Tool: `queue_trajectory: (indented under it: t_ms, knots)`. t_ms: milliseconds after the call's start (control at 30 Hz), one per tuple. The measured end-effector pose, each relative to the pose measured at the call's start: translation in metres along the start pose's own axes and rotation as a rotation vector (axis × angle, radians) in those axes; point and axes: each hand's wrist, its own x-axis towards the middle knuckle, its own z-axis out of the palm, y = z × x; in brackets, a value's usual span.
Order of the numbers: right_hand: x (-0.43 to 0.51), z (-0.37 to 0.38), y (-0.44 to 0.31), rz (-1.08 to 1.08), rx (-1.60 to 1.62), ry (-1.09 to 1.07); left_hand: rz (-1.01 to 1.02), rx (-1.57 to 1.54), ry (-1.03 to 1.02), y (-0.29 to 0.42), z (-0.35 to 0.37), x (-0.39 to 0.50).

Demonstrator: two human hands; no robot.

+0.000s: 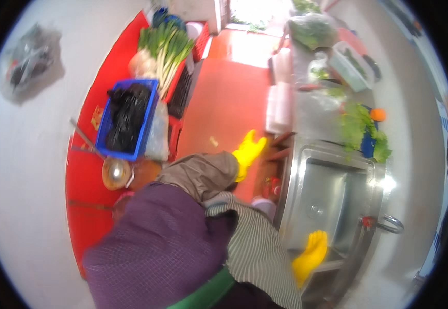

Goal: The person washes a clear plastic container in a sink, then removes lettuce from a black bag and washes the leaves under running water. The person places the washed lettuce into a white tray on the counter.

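My left hand (249, 151), in a yellow rubber glove, is held over the red floor beside the counter. Its fingers are spread with nothing between them. My right hand (312, 253), gloved the same way, is over the near end of the stainless steel sink (322, 193); its fingers lie close together, the palm side is hidden, and whether it grips anything cannot be told. The basin's drain is visible. A faucet (392, 224) with a red part stands at the sink's wall side. Leafy lettuce (357, 123) and an orange round thing (378, 114) lie beyond the sink.
Along the counter (316, 110) are a plastic container (351, 65) and bagged greens (313, 31). Opposite stand a blue crate (152, 116) with a black plastic bag (125, 119), and green onions (170, 50). White boxes (278, 108) sit beside the counter. A bright doorway is beyond.
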Motion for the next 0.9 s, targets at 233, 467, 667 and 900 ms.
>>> queue_trajectory:
  t_ms: [233, 467, 667, 900]
  knots:
    - [0.056, 0.034, 0.008, 0.094, -0.042, -0.337, -0.568, 0.114, 0.327, -0.174, -0.176, -0.151]
    - [0.030, 0.165, -0.002, 0.063, -0.034, -0.759, -0.586, -0.011, 0.721, -0.227, -0.281, -0.200]
    - [0.021, 0.234, 0.011, 0.047, -0.070, -0.916, -0.206, -0.112, 0.882, -0.192, -0.364, -0.147]
    - [0.025, 0.303, 0.059, 0.151, -0.119, -0.626, -0.101, 0.142, 0.922, -0.095, -0.546, -0.002]
